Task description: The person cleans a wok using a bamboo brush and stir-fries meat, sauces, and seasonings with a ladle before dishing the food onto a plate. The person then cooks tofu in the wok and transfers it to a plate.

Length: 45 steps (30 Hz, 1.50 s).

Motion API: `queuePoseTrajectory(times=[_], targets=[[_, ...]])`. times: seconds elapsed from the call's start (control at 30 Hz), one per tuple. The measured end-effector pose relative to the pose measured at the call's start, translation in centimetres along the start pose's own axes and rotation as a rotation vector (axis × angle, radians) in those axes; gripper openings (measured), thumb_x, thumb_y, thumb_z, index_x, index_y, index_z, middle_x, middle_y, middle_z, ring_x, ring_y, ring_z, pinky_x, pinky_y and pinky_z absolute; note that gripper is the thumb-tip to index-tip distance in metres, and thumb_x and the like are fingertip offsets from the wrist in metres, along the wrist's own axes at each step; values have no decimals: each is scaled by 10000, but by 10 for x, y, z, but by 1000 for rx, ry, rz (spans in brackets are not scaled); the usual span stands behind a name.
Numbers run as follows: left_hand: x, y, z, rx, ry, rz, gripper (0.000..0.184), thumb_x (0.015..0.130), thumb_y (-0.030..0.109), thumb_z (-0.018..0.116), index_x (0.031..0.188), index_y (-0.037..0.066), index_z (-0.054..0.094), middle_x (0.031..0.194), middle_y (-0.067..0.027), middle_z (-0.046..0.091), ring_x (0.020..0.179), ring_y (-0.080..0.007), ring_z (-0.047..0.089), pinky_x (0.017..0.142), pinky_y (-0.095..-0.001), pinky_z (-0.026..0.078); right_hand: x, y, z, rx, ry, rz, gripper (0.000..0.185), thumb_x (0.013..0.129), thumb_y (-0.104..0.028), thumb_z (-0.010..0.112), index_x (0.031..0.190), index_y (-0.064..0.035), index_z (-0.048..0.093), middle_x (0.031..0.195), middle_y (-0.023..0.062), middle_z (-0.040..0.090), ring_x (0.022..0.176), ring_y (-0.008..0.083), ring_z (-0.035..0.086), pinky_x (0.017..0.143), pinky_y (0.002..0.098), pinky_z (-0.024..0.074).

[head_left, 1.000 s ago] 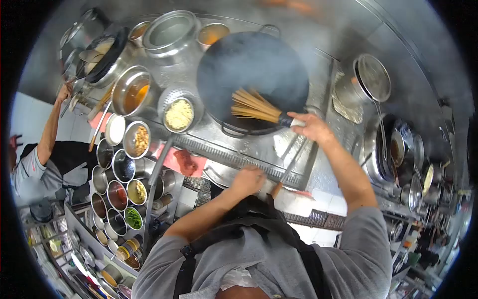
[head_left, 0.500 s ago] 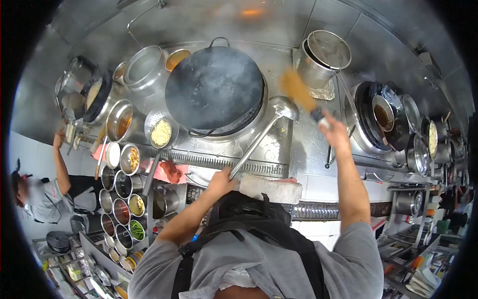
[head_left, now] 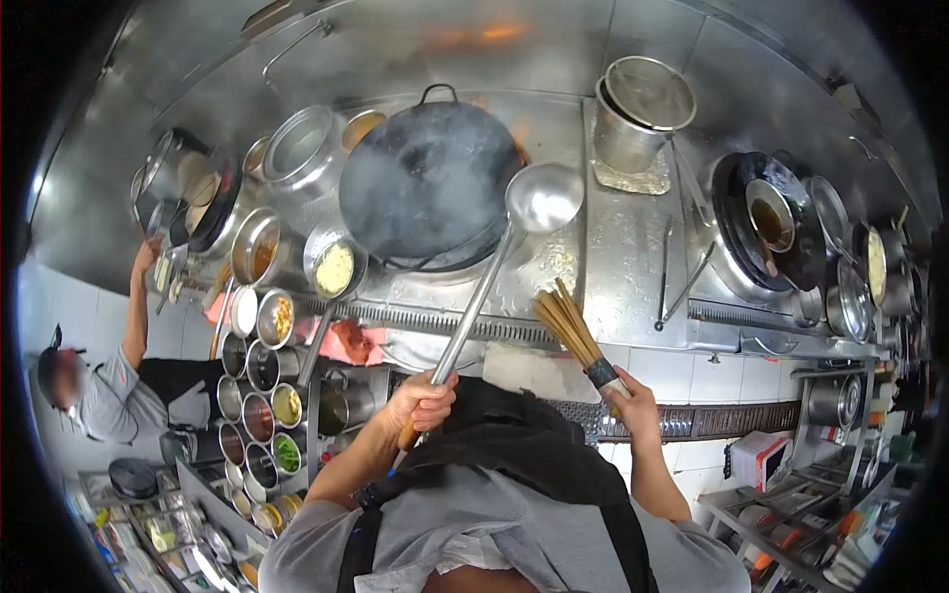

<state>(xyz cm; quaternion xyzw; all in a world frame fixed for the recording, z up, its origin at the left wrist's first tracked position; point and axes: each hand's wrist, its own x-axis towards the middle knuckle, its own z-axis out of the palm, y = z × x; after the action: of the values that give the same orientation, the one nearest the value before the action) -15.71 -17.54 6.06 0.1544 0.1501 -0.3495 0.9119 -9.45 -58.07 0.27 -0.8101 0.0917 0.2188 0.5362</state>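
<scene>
Ladle (head_left: 546,198): bowl and shaft bright metal, smooth, glossy; grip end wood-like, smooth. Brush (head_left: 568,321): split wood or bamboo strips, dry-looking, rough; binding band dark, finish unclear. Wok (head_left: 425,188): dark metal, dull under steam. Counter (head_left: 633,257): sheet metal, smooth, wet sheen. Back wall (head_left: 554,49): metal panels, soft shine. Strainer (head_left: 649,93): fine metal mesh. Tall pot (head_left: 628,143): polished metal, on crinkled foil (head_left: 630,181). Folded towel (head_left: 539,374): pale cloth, matt. Apron (head_left: 504,427): black cloth, matt. Shirt (head_left: 445,529): grey cloth, matt. Tiles (head_left: 714,381): white, smooth, glossy.
</scene>
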Motion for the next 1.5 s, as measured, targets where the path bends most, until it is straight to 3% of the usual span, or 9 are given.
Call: queuePoseTrajectory(times=[0.17, 0.37, 0.43, 0.63, 0.73, 0.9, 1.1, 1.23, 1.5], targets=[[-15, 7, 31, 608, 303, 266, 208, 860, 78, 639, 883, 72, 432, 514, -17, 406, 353, -106, 388, 302, -262, 338, 9, -7, 74, -311, 151, -200, 530, 859, -184, 646, 1357, -79, 494, 1025, 273, 645, 989, 418, 628, 863, 361, 477], [11, 36, 46, 546, -178, 635, 200, 818, 102, 662, 876, 57, 476, 762, -152, 604, 678, -255, 632, 597, -375, 528, 26, -62, 116, -609, 157, -735, 458, 839, -188, 665, 1259, -37, 560, 1149, 245, 611, 1029, 400, 610, 911, 416, 476], [33, 49, 53, 679, -255, 730, 196, 793, 110, 663, 888, 59, 500, 942, -163, 569, 839, -249, 590, 720, -376, 482, 12, -122, 126, -36, -518, -633, 430, 858, -182, 657, 1225, 23, 565, 1134, 216, 621, 1018, 304, 627, 935, 375, 471], [2, 81, 50, 1005, -321, 885, 274, 798, 175, 635, 1026, 34, 576, 1308, -172, 500, 1145, -197, 501, 956, -333, 393, -14, -242, 194, 262, -808, -358, 245, 853, -12, 542, 1086, 60, 534, 674, 103, 617, 462, 179, 591, 412, 266, 455], [-35, 91, 0, 980, 291, 949, 503, 922, 278, 583, 1330, 8, 466, 1291, -146, 532, 1224, -197, 469, 1043, -334, 354, 26, -274, 246, -215, -632, -562, 296, 850, -26, 527, 1145, -7, 547, 658, 109, 603, 472, 183, 595, 436, 303, 460], [-133, 43, -131, 948, 934, 947, 495, 893, 336, 629, 1278, 42, 527, 1224, -139, 611, 1122, -251, 590, 964, -353, 455, 76, -374, 374, -950, -382, -1000, 566, 783, -130, 575, 1336, -61, 480, 1014, 270, 637, 1000, 433, 593, 867, 478, 479], [-217, -117, -248, 858, 1514, 600, 470, 784, 283, 642, 1174, 28, 585, 1046, -185, 665, 1003, -334, 636, 874, -413, 502, 103, -421, 493, -1276, -436, -1064, 433, 768, -115, 607, 1197, -50, 603, 1065, 242, 638, 1054, 382, 597, 901, 456, 472], [-229, -217, -262, 616, 1777, 396, 457, 746, 237, 658, 1141, 14, 604, 1023, -200, 671, 989, -350, 642, 873, -418, 504, 111, -420, 499, -1010, -669, -748, 394, 725, -28, 621, 1116, 21, 615, 622, 113, 583, 405, 175, 529, 351, 344, 391], [-155, -328, -222, 319, 1852, 388, 452, 739, 242, 662, 1140, 37, 625, 1047, -202, 669, 1012, -360, 631, 901, -409, 492, 122, -378, 377, -191, -842, -319, 355, 789, -75, 624, 1139, -31, 596, 706, 38, 569, 432, 123, 491, 333, 260, 365]])
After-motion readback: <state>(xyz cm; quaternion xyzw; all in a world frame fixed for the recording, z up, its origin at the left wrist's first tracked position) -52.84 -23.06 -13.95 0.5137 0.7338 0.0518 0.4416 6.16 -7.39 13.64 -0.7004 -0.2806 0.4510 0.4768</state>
